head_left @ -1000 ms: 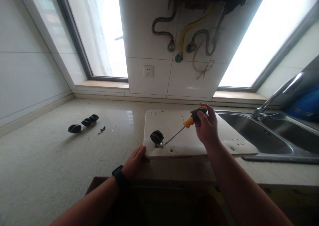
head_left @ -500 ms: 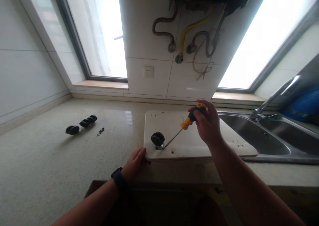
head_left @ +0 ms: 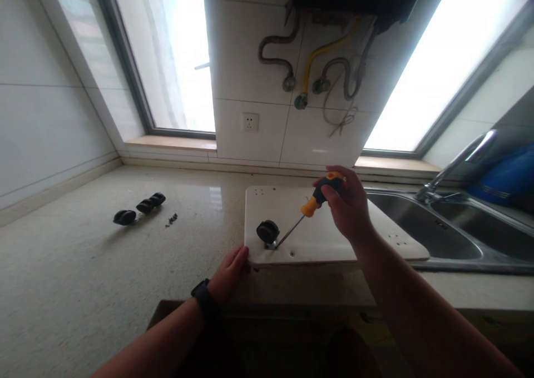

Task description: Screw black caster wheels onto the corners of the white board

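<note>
My right hand [head_left: 348, 203] is closed around the yellow and black handle of a screwdriver [head_left: 317, 195]. Its shaft slants down to the left, and the tip meets the mounting plate of a black caster wheel [head_left: 267, 232]. That caster stands on the near left corner of a white board [head_left: 329, 239], which lies flat on the counter. With my left hand [head_left: 231, 267] I grip the board's near left corner, thumb along the edge and fingers partly hidden beneath. Whether a screw sits under the tip is too small to make out.
Several black casters [head_left: 146, 205] lie on the counter [head_left: 83, 255] to the left, beside a small pile of screws [head_left: 171, 219]. A steel sink [head_left: 421, 228] with a faucet [head_left: 459, 164] adjoins the board on the right. Behind is a tiled wall with a socket [head_left: 250, 122] and hoses.
The whole view has shifted slightly. My hands, the screwdriver and the board keep nearly the same arrangement, with the tip still at the caster's plate.
</note>
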The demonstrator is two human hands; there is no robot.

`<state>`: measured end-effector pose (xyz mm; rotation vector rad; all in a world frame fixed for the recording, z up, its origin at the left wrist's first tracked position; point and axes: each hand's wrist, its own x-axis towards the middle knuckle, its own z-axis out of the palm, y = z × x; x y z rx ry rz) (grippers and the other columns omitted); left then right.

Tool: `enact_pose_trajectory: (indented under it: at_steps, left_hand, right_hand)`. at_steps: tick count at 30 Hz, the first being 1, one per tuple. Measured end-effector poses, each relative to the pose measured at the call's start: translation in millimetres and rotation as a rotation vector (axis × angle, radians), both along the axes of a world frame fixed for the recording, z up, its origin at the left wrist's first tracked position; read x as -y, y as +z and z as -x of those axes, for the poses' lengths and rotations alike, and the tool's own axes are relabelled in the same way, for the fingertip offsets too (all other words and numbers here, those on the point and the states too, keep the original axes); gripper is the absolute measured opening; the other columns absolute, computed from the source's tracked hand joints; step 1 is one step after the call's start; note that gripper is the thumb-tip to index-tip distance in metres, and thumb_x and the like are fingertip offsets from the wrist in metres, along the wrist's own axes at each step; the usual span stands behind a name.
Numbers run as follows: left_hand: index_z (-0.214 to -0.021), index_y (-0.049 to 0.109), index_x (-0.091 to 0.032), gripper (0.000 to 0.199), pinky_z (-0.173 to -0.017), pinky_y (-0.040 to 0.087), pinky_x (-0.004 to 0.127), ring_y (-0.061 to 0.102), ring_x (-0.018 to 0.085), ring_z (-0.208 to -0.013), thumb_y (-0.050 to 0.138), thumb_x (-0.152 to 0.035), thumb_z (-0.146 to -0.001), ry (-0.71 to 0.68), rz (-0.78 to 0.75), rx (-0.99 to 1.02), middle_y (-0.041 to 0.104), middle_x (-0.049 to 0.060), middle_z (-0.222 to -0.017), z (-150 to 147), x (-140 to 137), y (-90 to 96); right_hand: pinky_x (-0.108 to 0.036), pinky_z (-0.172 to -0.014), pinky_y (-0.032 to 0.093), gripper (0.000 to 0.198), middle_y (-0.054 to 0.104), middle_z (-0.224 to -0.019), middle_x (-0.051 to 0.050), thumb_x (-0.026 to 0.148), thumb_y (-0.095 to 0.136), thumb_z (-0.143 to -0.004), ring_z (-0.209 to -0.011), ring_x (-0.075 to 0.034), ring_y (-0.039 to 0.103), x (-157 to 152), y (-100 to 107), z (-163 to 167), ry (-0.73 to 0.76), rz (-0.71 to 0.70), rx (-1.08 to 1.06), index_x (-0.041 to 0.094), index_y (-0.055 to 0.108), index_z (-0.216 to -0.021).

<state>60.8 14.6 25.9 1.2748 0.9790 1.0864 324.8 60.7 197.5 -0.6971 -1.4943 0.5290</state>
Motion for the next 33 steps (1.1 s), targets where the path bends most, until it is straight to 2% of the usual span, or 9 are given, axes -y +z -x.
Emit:
enact_pose_trajectory:
  at_steps: [6, 10, 14, 17, 20, 24, 27, 31, 33]
  left_hand:
    - [-0.087, 0.065, -0.018, 0.057, -0.064, 0.043, 0.028, 0.055, 0.018, -0.066, 0.048, -0.072, -0.091, -0.001, 0.011, -0.011, 0.066, 0.003, -0.073, 0.5, -0.3, -0.5]
    - [-0.087, 0.065, -0.017, 0.057, -0.065, 0.042, 0.028, 0.054, 0.018, -0.067, 0.048, -0.072, -0.091, -0.031, -0.006, 0.000, 0.066, 0.003, -0.073, 1.2, 0.2, 1.7]
    - [-0.088, 0.065, -0.017, 0.056, -0.065, 0.041, 0.028, 0.054, 0.018, -0.067, 0.048, -0.071, -0.092, -0.056, 0.010, 0.006, 0.067, 0.003, -0.074, 2.5, 1.2, 1.7]
    - [-0.087, 0.064, -0.017, 0.056, -0.065, 0.041, 0.028, 0.054, 0.017, -0.066, 0.048, -0.070, -0.093, -0.048, 0.021, 0.006, 0.068, 0.004, -0.073, 2.5, 0.5, -1.2]
    - [-0.089, 0.064, -0.017, 0.055, -0.064, 0.041, 0.028, 0.054, 0.017, -0.066, 0.049, -0.070, -0.092, -0.047, 0.034, 0.028, 0.068, 0.003, -0.073, 1.8, -0.4, -2.5]
    - [-0.087, 0.065, -0.018, 0.055, -0.063, 0.043, 0.028, 0.056, 0.017, -0.065, 0.049, -0.070, -0.092, -0.047, 0.030, 0.029, 0.069, 0.003, -0.074, 0.9, 0.1, 0.3]
    - [-0.087, 0.065, -0.018, 0.057, -0.063, 0.043, 0.028, 0.056, 0.018, -0.065, 0.048, -0.072, -0.091, -0.042, 0.021, 0.012, 0.069, 0.004, -0.073, 0.7, 1.1, 2.9]
    - [-0.086, 0.065, -0.017, 0.057, -0.063, 0.042, 0.028, 0.056, 0.018, -0.066, 0.047, -0.071, -0.092, -0.045, 0.025, 0.006, 0.070, 0.005, -0.074, 1.2, 1.8, 4.3]
    - [-0.085, 0.065, -0.017, 0.055, -0.063, 0.042, 0.027, 0.056, 0.017, -0.065, 0.048, -0.069, -0.093, -0.040, 0.022, 0.018, 0.069, 0.004, -0.073, 1.5, 1.9, 4.2]
  right_hand:
    - [-0.031, -0.066, 0.058, 0.037, 0.069, -0.094, -0.002, 0.027, 0.071, -0.086, -0.077, -0.015, 0.064, 14.2, 14.9, 12.7, 0.043, -0.021, 0.115, 0.030, 0.057, -0.121]
    - [-0.031, -0.072, 0.059, 0.041, 0.067, -0.099, -0.002, 0.027, 0.071, -0.087, -0.084, -0.016, 0.066, 26.0, 26.0, 21.4, 0.071, -0.017, 0.277, 0.030, 0.053, -0.123]
    - [-0.031, -0.069, 0.057, 0.051, 0.063, -0.097, -0.001, 0.032, 0.072, -0.087, -0.079, -0.016, 0.065, 32.7, 39.0, 30.9, -0.001, -0.054, 0.490, 0.031, 0.048, -0.131]
    - [-0.030, -0.066, 0.055, 0.044, 0.062, -0.092, -0.001, 0.033, 0.070, -0.088, -0.074, -0.015, 0.062, 34.6, 50.5, 38.5, -0.055, -0.130, 0.664, 0.029, 0.053, -0.129]
    - [-0.035, -0.077, 0.056, 0.044, 0.065, -0.108, -0.007, 0.022, 0.059, -0.092, -0.089, -0.018, 0.064, 35.7, 62.5, 42.4, -0.052, -0.133, 0.779, 0.027, 0.052, -0.136]
    - [-0.039, -0.091, 0.055, 0.058, 0.056, -0.135, -0.011, 0.011, 0.049, -0.092, -0.113, -0.022, 0.060, 35.4, 77.3, 39.8, 0.078, -0.154, 0.866, 0.029, 0.044, -0.147]
    - [-0.034, -0.084, 0.058, 0.052, 0.058, -0.129, -0.009, 0.020, 0.056, -0.094, -0.103, -0.019, 0.064, 33.1, 86.4, 37.2, 0.115, -0.167, 0.921, 0.029, 0.047, -0.145]
    - [-0.032, -0.075, 0.056, 0.033, 0.063, -0.109, -0.006, 0.033, 0.069, -0.091, -0.084, -0.016, 0.064, 30.9, 95.0, 38.1, 0.023, -0.221, 0.974, 0.024, 0.063, -0.122]
    - [-0.032, -0.074, 0.054, 0.028, 0.063, -0.104, -0.005, 0.031, 0.067, -0.092, -0.082, -0.015, 0.063, 32.1, 98.4, 39.9, -0.015, -0.250, 0.989, 0.023, 0.065, -0.119]
